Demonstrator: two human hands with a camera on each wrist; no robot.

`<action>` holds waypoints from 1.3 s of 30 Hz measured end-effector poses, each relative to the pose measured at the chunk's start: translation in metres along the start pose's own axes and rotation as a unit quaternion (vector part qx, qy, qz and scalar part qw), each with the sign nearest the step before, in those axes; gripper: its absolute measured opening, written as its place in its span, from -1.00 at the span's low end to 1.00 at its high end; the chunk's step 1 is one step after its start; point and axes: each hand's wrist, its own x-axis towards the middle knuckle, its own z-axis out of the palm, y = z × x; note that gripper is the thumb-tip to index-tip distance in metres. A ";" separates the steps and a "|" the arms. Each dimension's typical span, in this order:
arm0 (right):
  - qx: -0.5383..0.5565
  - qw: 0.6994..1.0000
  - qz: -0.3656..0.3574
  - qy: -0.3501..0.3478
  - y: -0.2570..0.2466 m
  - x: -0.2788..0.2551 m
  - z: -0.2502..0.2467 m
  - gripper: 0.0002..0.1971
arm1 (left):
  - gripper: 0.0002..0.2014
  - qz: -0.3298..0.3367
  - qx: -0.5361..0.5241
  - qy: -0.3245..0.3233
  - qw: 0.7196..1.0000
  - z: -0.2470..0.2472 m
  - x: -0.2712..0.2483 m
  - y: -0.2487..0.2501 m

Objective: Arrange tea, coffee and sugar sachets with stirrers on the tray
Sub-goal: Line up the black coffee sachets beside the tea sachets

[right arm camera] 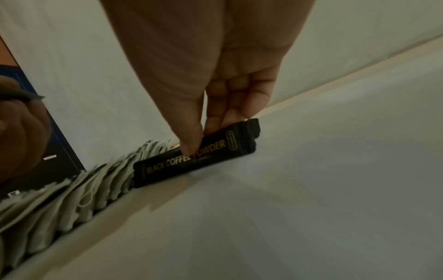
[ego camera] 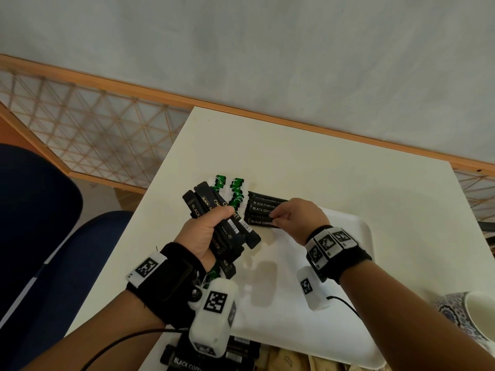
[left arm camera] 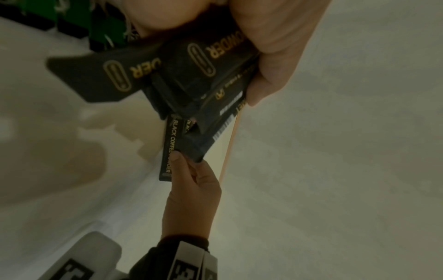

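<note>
Two hands work over a white tray (ego camera: 345,226) that lies on a pale tabletop (ego camera: 294,162). Left hand (ego camera: 206,234) is curled around a fanned bundle of black coffee sachets (ego camera: 214,223), thumb pressed across the top; green-tagged items show at the bundle's lower end, near the wrist. Right hand (ego camera: 294,218) pinches one black coffee sachet (right arm camera: 194,161), printed "BLACK COFFEE POWDER", between thumb and fingertips (right arm camera: 191,144); the sachet stands on its long edge at the far left corner of the tray, frontmost in a short row of like sachets (ego camera: 263,210). Just left of that row, a line of white tea bags with green tags (ego camera: 235,191) stands along the tray's far edge; in the right wrist view the tea bags (right arm camera: 72,193) run in a packed line touching the end of the pinched sachet. More black sachets (ego camera: 203,357) lie at the near edge of the tabletop, partly hidden under the left wrist. A patterned mug (ego camera: 471,317) stands at the right. Blue chair (ego camera: 40,210) is at left, off the tabletop. Stirrers cannot be made out.
</note>
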 end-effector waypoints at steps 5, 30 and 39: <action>-0.005 1.000 0.010 0.010 0.002 0.002 0.000 -0.84 | -0.90 0.001 0.009 -0.011 1.000 0.000 0.000 -0.001; 0.175 0.977 0.002 0.123 0.011 -0.014 -0.002 -0.85 | -0.91 -0.012 -0.006 -0.009 1.000 0.006 -0.002 -0.006; 0.399 0.916 -0.022 -0.030 -0.024 -0.041 -0.003 -0.82 | -0.59 0.000 -0.009 -0.036 0.999 0.018 -0.010 -0.011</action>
